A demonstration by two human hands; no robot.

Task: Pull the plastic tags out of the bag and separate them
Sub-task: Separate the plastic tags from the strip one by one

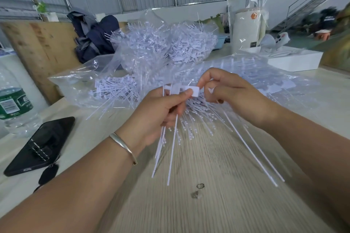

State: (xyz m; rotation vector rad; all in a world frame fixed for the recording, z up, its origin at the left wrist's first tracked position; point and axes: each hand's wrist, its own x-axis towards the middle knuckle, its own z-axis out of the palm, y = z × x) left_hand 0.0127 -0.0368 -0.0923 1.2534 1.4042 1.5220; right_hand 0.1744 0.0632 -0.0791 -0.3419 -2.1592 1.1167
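Note:
My left hand (161, 108) grips a small bunch of white plastic tags (181, 89) by their flat heads, and their thin tails hang down toward the table. My right hand (233, 91) pinches the head of the tag at the right end of that bunch, with two long tails (251, 145) trailing below it. Under both hands a row of joined tags (198, 117) fans out on the wooden table. Behind them, clear plastic bags (113, 85) lie open with heaps of white tags (166, 43) inside and spilling out.
A black phone (39, 145) with a dark strap lies at the left, next to a water bottle (13, 106). A white box (295, 59) and a tall white container (246, 28) stand at the back right. A dark backpack (92, 34) sits behind the bags.

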